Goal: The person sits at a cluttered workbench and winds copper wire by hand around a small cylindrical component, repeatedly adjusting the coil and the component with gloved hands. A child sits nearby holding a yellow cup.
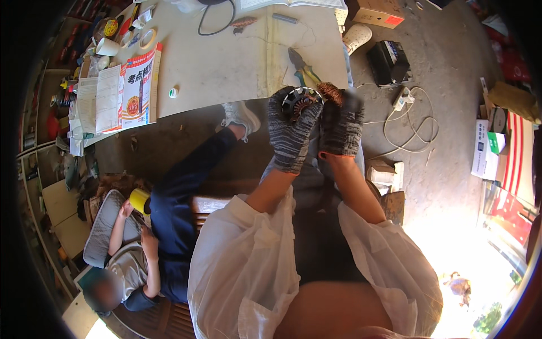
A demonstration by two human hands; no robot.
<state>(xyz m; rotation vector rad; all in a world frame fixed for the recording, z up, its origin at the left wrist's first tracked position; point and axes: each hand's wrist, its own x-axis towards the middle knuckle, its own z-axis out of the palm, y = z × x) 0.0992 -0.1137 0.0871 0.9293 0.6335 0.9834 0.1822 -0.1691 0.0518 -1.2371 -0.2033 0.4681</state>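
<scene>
My left hand (292, 131), in a grey-and-black knit glove, is closed around a motor stator (303, 101), a round slotted ring with reddish copper windings inside. Close beside it my right hand (342, 125), in a matching glove with an orange cuff, has its fingers curled at a bundle of copper wire (329, 92). Its fingertips are partly blurred, and I cannot tell whether wire and stator are joined. Both hands are over the table's near edge. Just beyond them, a pair of pliers (305, 68) with yellow-green handles lies on the table (226, 62).
Tape rolls (148, 38), a workbook (140, 87) and a small round cap (174, 92) are on the table's left side. To the left a seated person (132, 260) holds a yellow roll (139, 201). A black battery (389, 63) and a power strip (403, 99) with its cord are on the floor at right.
</scene>
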